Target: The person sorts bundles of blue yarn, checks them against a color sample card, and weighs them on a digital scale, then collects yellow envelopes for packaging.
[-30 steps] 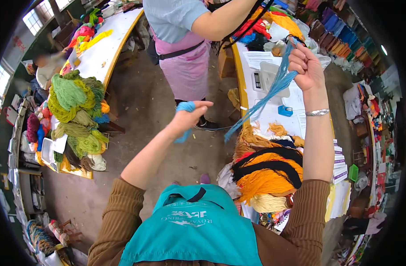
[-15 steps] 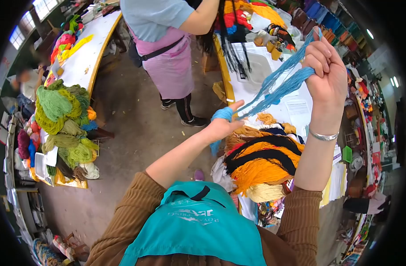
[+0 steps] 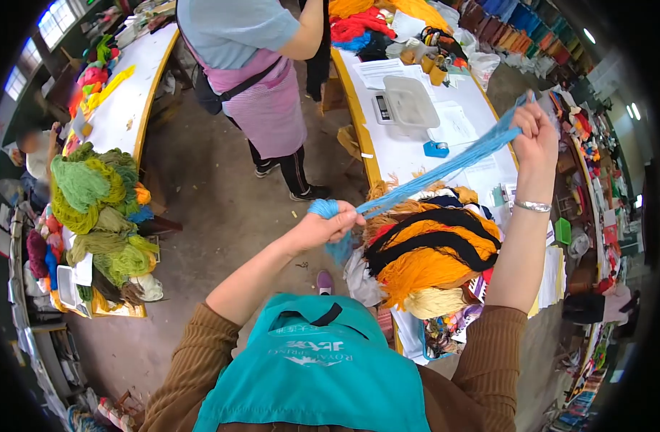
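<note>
A hank of blue yarn (image 3: 445, 171) is stretched taut between my two hands. My left hand (image 3: 328, 225) is closed on its lower end, with more blue yarn wrapped over the fingers and a loose tail hanging below. Raised to the right, my right hand (image 3: 535, 133) with a silver bracelet at the wrist grips the upper end. Beneath the stretched hank, orange and black yarn (image 3: 434, 252) lies heaped on the near end of the right-hand table (image 3: 409, 147), with a cream bundle (image 3: 434, 303) at its near side.
A clear plastic tub (image 3: 410, 101) sits by a small scale, papers and a blue tape dispenser (image 3: 436, 149). A person in a pink apron (image 3: 265, 108) stands ahead in the aisle. Green yarn hanks (image 3: 92, 187) cover the left table's near end. Shelves of yarn line the right.
My left hand has moved left and down and closed on the yarn. My right hand has lowered, and the looped strands have drawn together into one taut band. The other person's black strands have shifted away.
</note>
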The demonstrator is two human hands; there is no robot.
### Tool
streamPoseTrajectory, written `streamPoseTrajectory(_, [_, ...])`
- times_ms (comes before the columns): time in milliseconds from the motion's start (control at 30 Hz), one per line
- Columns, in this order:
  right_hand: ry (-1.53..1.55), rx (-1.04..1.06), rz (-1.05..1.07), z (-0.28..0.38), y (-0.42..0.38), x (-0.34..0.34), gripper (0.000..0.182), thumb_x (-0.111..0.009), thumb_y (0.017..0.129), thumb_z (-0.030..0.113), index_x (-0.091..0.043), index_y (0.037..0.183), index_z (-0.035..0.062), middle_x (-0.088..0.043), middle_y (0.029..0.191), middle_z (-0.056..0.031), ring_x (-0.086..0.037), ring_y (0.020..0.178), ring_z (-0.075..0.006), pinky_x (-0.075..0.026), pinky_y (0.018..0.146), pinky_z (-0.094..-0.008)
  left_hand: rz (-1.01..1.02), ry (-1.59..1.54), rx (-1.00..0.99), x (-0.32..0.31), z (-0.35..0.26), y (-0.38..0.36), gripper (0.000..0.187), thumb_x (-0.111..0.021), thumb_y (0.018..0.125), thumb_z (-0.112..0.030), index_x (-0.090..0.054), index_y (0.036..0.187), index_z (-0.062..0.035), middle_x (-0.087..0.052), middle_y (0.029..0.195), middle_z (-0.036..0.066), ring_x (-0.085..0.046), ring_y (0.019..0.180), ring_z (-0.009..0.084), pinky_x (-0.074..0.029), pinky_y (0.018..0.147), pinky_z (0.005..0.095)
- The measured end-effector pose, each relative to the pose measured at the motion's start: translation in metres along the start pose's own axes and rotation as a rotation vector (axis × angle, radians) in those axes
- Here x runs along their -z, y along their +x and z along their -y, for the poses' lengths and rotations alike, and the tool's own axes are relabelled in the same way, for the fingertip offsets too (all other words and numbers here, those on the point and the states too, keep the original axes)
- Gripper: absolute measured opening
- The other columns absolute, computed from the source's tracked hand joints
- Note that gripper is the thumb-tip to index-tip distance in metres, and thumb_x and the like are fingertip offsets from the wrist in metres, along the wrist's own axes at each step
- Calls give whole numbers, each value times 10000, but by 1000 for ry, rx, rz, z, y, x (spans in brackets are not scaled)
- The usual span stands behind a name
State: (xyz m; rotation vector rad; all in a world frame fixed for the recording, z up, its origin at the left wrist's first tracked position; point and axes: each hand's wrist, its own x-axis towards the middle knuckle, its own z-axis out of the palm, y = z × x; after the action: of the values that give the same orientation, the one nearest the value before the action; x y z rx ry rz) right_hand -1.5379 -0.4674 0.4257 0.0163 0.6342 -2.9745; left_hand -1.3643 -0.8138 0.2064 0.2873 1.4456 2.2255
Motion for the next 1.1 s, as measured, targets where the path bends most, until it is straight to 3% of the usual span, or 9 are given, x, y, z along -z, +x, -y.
streamPoseTrajectory(267, [-125, 123, -399, 22, 45, 143, 250, -432, 887, -49, -550, 1096, 21, -364, 607, 29, -263, 447, -67, -218, 381, -208, -341, 486, -175, 9, -71, -19, 200, -482, 989, -151, -619, 882, -53, -408, 627, -75, -345, 577, 20, -285, 511, 223])
streamPoseTrajectory(367, [-302, 113, -467, 12, 59, 198, 304, -437, 884, -37, -537, 1168, 1, -432, 650, 3, -377, 494, -101, -347, 452, -224, -421, 578, -193, 18, -80, -10, 198, -499, 964, -136, -624, 850, -33, -458, 659, -49, -404, 628, 39, -339, 545, 242])
streamPoseTrajectory(567, [-780, -142, -602, 8, 45, 267, 201, -496, 949, 96, -567, 1105, -10, -579, 821, -86, -585, 786, -248, -506, 739, -409, -386, 850, -150, 18, -63, 57, 191, -523, 966, -163, -649, 910, -31, -540, 714, -29, -459, 665, 59, -397, 603, 249])
streamPoseTrajectory(600, [-762, -288, -500, 36, 56, 344, 177, -539, 917, 144, -617, 1026, 28, -649, 885, -152, -632, 855, -312, -514, 746, -441, -378, 894, -184, 12, -58, 70, 179, -544, 950, -165, -650, 900, -31, -533, 677, 22, -457, 628, 88, -404, 591, 268])
streamPoseTrajectory(667, [-2465, -183, -272, 37, 26, 351, 298, -552, 894, 278, -652, 860, -1, -676, 853, -228, -683, 827, -345, -531, 717, -485, -347, 968, -177, 10, -43, 93, 179, -548, 945, -166, -651, 893, -29, -544, 671, 53, -477, 614, 120, -414, 588, 289])
streamPoseTrajectory(700, [-2650, -47, -528, 2, -10, 284, 349, -543, 879, 326, -674, 859, 3, -673, 845, -260, -677, 865, -383, -539, 731, -463, -323, 1040, -183, 12, -32, 104, 179, -553, 939, -168, -652, 886, -28, -554, 665, 83, -496, 600, 151, -425, 586, 309])
streamPoseTrajectory(767, [-2634, 110, -441, -25, -10, 268, 300, -553, 873, 280, -687, 877, 12, -683, 854, -233, -663, 866, -414, -535, 759, -458, -306, 1073, -201, 18, -10, 120, 178, -560, 930, -167, -652, 877, -24, -583, 684, 122, -538, 604, 218, -446, 597, 350])
streamPoseTrajectory(933, [-1620, 308, 465, -162, -12, 204, 238, -596, 878, 131, -662, 1090, 44, -641, 1159, -146, -556, 1161, -268, -422, 1016, -349, -233, 1127, -237, 13, 6, 138, 190, -537, 924, -189, -644, 856, -48, -636, 764, 170, -616, 701, 357, -479, 647, 430])
streamPoseTrajectory(1100, [-1325, -242, 473, -194, -6, 188, 209, -566, 896, 141, -630, 1058, 25, -669, 907, -91, -644, 846, -222, -497, 759, -349, -237, 1037, -55, 7, -14, 135, 197, -540, 925, -180, -642, 838, -36, -635, 755, 175, -618, 704, 349, -487, 649, 420])
